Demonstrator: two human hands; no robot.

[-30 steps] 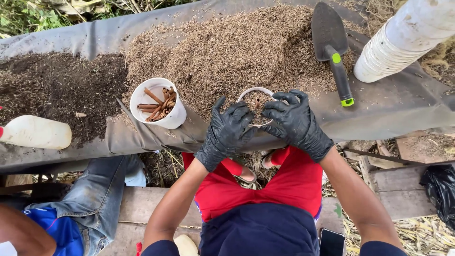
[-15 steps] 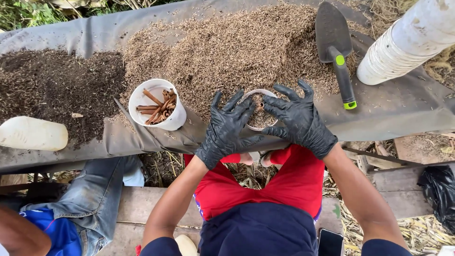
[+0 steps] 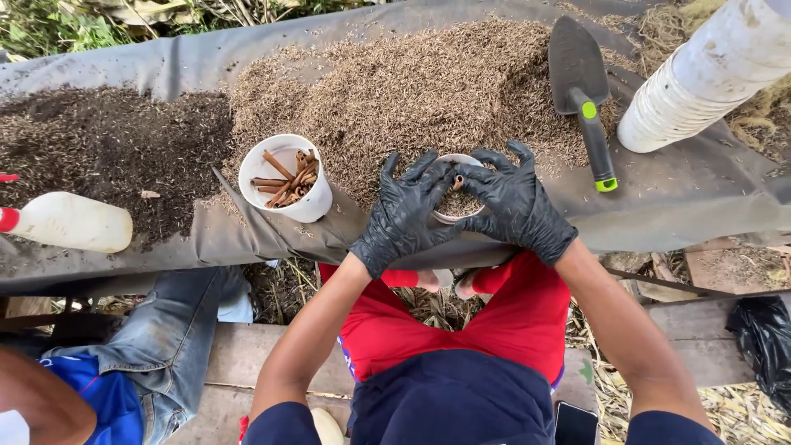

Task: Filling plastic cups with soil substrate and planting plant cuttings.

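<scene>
Both my hands wear black gloves and wrap around a small white cup (image 3: 456,203) filled with husk mix, with a brown stick standing in its middle. My left hand (image 3: 401,216) cups its left side, fingers spread over the rim. My right hand (image 3: 517,202) covers the right side, fingertips pressing on the fill. The cup rests at the near edge of the husk pile (image 3: 412,91) on the grey sheet (image 3: 676,206).
A white cup of brown stick cuttings (image 3: 287,177) stands left of my hands. Dark soil (image 3: 107,148) lies further left, with a white bottle (image 3: 70,222). A black trowel (image 3: 583,91) and stacked white cups (image 3: 700,82) sit right. Another person's jeans leg (image 3: 165,346) is at lower left.
My fingers have closed in tighter over the cup's top, and the cup has settled slightly nearer to me. Nothing else has moved.
</scene>
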